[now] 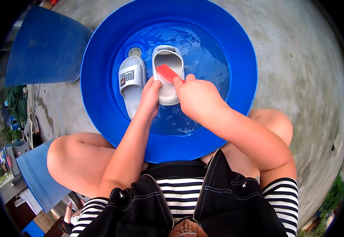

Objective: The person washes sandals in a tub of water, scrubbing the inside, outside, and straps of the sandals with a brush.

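Note:
My left hand [151,94] grips the left side of a white slide sandal [169,94], which is held over the water in a large blue basin [97,67]. In my right hand [195,93] is a red brush [166,73], its head resting on the sandal's insole just below the strap. The brush's bristles are hidden beneath it. A second white slide sandal [133,83], with a decorated strap, lies in the basin to the left of my left hand.
Upper left stands a big blue tub [47,47]. A lighter blue container [43,173] is beside my left knee, with assorted items around it. Part of another person's hand [68,211] shows at the lower left. Concrete ground [294,63] surrounds the basin.

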The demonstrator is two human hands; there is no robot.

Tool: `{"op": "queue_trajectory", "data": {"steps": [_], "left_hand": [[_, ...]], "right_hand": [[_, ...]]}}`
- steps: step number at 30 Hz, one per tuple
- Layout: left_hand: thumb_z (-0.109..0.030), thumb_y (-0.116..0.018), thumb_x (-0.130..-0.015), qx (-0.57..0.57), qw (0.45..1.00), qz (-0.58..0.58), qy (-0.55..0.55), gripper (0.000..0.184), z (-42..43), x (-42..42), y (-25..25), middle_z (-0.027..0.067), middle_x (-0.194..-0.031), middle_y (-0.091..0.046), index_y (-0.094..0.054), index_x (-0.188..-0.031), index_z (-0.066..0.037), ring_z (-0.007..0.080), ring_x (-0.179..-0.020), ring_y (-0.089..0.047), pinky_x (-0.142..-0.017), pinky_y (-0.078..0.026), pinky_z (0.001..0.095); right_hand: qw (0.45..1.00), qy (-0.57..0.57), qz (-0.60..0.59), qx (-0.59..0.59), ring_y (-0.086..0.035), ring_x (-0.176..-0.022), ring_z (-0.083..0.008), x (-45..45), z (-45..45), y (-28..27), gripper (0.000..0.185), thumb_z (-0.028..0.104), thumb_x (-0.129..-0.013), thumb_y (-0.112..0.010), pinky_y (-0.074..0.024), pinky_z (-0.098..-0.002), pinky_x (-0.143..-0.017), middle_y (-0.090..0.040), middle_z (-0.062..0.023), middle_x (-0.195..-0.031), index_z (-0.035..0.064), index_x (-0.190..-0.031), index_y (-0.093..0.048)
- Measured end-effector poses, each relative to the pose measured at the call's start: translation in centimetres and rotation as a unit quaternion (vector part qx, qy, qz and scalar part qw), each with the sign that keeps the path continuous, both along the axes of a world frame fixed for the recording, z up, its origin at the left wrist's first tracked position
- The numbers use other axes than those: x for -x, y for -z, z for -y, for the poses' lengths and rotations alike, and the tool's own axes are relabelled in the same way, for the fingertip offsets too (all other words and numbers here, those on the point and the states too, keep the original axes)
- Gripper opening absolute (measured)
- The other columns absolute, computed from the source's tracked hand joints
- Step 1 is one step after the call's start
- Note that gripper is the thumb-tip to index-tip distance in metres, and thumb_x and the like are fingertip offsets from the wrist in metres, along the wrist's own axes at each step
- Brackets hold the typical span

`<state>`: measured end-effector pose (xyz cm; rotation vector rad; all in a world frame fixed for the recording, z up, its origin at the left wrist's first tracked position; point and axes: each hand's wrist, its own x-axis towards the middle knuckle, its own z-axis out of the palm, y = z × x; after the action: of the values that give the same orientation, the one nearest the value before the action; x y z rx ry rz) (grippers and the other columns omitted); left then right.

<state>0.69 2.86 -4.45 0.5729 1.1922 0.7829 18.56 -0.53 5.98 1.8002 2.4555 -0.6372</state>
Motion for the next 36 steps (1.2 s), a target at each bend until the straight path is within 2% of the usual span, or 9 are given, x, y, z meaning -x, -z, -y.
{"op": "queue_trajectory", "data": {"steps": [2, 6, 11, 14, 17, 22, 28, 33, 36], "left_hand": [[-0.011, -0.048, -0.095, 0.012, 0.999, -0.026, -0.022, 0.042, -0.3, 0.0, -1.1, 0.0107, -0.118, -0.068, -0.057, -0.136, -0.001, 0.0189, -0.105, -0.066, -0.092, -0.052, 0.0325], [-0.012, -0.049, -0.096, -0.016, 0.999, -0.041, 0.032, 0.045, 0.3, -0.4, -0.6, 0.0119, -0.122, -0.067, -0.055, -0.14, -0.001, 0.0187, -0.108, -0.065, -0.094, -0.05, 0.032], [-0.012, -0.05, -0.096, -0.032, 0.993, -0.06, 0.099, 0.044, 0.9, -1.3, -0.5, 0.0119, -0.122, -0.067, -0.055, -0.139, -0.001, 0.019, -0.108, -0.065, -0.095, -0.05, 0.0326], [-0.014, -0.051, -0.099, 0.022, 0.999, -0.036, 0.01, 0.036, 0.0, 0.2, 0.0, 0.0112, -0.118, -0.068, -0.059, -0.132, -0.002, 0.0191, -0.105, -0.066, -0.092, -0.051, 0.0318], [-0.017, -0.051, -0.1, -0.005, 0.998, -0.04, 0.047, 0.037, 0.2, -0.6, -0.8, 0.0094, -0.119, -0.068, -0.059, -0.134, -0.004, 0.0185, -0.107, -0.066, -0.092, -0.051, 0.032], [-0.016, -0.051, -0.099, 0.006, 0.998, -0.055, 0.044, 0.039, 0.4, 0.4, 1.1, 0.009, -0.119, -0.068, -0.058, -0.136, -0.004, 0.0181, -0.107, -0.066, -0.092, -0.051, 0.0321], [-0.015, -0.05, -0.097, 0.018, 0.999, -0.017, 0.035, 0.043, -0.2, -0.3, 0.2, 0.01, -0.121, -0.068, -0.057, -0.138, -0.004, 0.0191, -0.107, -0.066, -0.093, -0.051, 0.0329], [-0.012, -0.047, -0.094, 0.021, 0.998, -0.006, 0.061, 0.047, 0.7, -1.2, 0.8, 0.0113, -0.121, -0.067, -0.055, -0.14, -0.003, 0.0206, -0.105, -0.066, -0.093, -0.052, 0.0336], [-0.016, -0.048, -0.096, 0.03, 0.995, -0.014, 0.099, 0.045, 0.8, -1.4, 0.6, 0.0135, -0.125, -0.067, -0.054, -0.138, -0.003, 0.0246, -0.11, -0.068, -0.092, -0.056, 0.0399]], "right_hand": [[1.0, -0.028, 0.007, 0.003, -0.073, -0.075, -0.034, 1.0, 1.4, -2.0, 0.045, 0.006, -0.087, -0.059, -0.0594, -0.0437, -0.062, -0.066, -0.0229, -0.094, -0.0086, -0.13, -0.058], [0.999, 0.005, -0.017, 0.027, -0.073, -0.079, -0.0351, 0.5, 0.0, -0.3, 0.041, 0.006, -0.088, -0.058, -0.06, -0.043, -0.065, -0.069, -0.0242, -0.096, -0.0084, -0.127, -0.061], [0.999, 0.042, 0.02, -0.006, -0.074, -0.081, -0.0358, 0.7, -1.0, 2.8, 0.038, 0.006, -0.089, -0.058, -0.0605, -0.0428, -0.066, -0.069, -0.0239, -0.096, -0.0089, -0.123, -0.061], [1.0, -0.004, -0.026, -0.009, -0.074, -0.078, -0.0353, 1.4, 1.2, -0.4, 0.038, 0.007, -0.087, -0.059, -0.0607, -0.0443, -0.065, -0.069, -0.0227, -0.092, -0.0084, -0.122, -0.061], [0.999, 0.013, -0.018, 0.031, -0.074, -0.08, -0.0353, 1.2, 1.2, -0.4, 0.039, 0.007, -0.086, -0.059, -0.0607, -0.0441, -0.066, -0.069, -0.0233, -0.092, -0.0084, -0.122, -0.061], [0.997, -0.01, -0.068, 0.041, -0.074, -0.081, -0.0353, 0.6, -0.6, 0.7, 0.036, 0.007, -0.086, -0.06, -0.0608, -0.0435, -0.066, -0.069, -0.0243, -0.093, -0.0084, -0.118, -0.062], [0.999, 0.001, 0.02, 0.033, -0.074, -0.082, -0.0339, 1.7, 2.0, -1.0, 0.036, 0.008, -0.088, -0.059, -0.0609, -0.0415, -0.068, -0.07, -0.0227, -0.095, -0.0084, -0.119, -0.064], [0.999, -0.015, -0.025, 0.022, -0.075, -0.078, -0.0333, 0.1, -1.2, 2.2, 0.036, 0.009, -0.088, -0.06, -0.0607, -0.0415, -0.064, -0.072, -0.0219, -0.095, -0.0086, -0.119, -0.063], [0.999, 0.033, 0.006, 0.042, -0.075, -0.084, -0.0341, 0.4, -2.0, 3.8, 0.035, 0.006, -0.088, -0.058, -0.0611, -0.0433, -0.071, -0.072, -0.0219, -0.094, -0.0099, -0.119, -0.062]]}}
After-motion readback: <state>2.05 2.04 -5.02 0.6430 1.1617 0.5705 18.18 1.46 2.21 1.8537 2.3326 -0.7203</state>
